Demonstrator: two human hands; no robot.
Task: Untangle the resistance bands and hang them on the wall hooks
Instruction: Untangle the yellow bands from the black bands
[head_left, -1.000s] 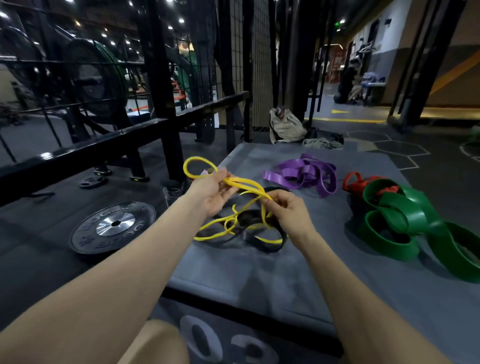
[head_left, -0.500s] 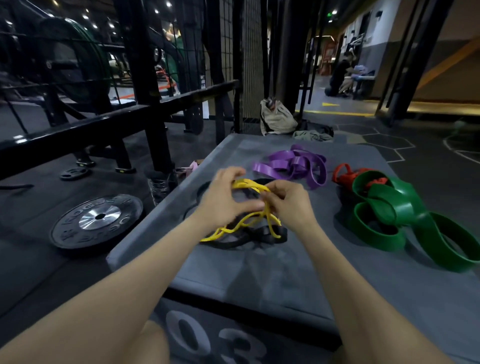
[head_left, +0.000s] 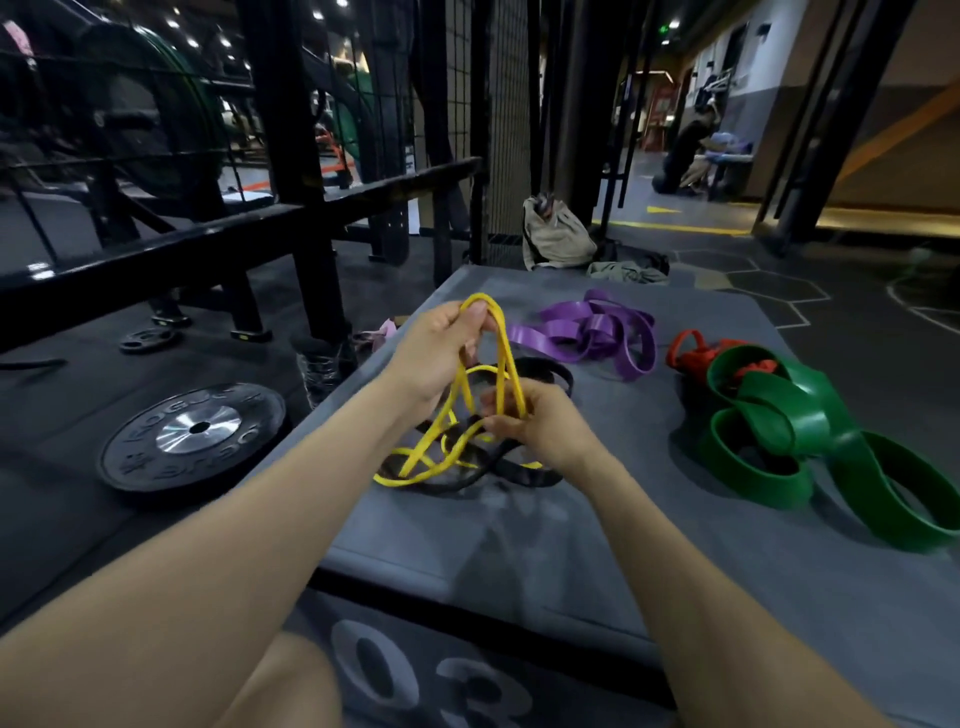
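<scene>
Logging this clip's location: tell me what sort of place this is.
Most likely a gym: a round black weight plate lies on the floor, a black steel rack stands behind, and coloured rubber resistance bands lie about.

I watch the left hand lift a loop of thin yellow rubber resistance band while the right hand pinches its strands above a tangled black rubber band on the grey padded box.

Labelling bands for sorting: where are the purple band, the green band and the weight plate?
purple band (head_left: 587, 332), head view, middle of its coiled heap.
green band (head_left: 779, 415), head view, its broad folded middle.
weight plate (head_left: 200, 427), head view, its silver hub.
</scene>
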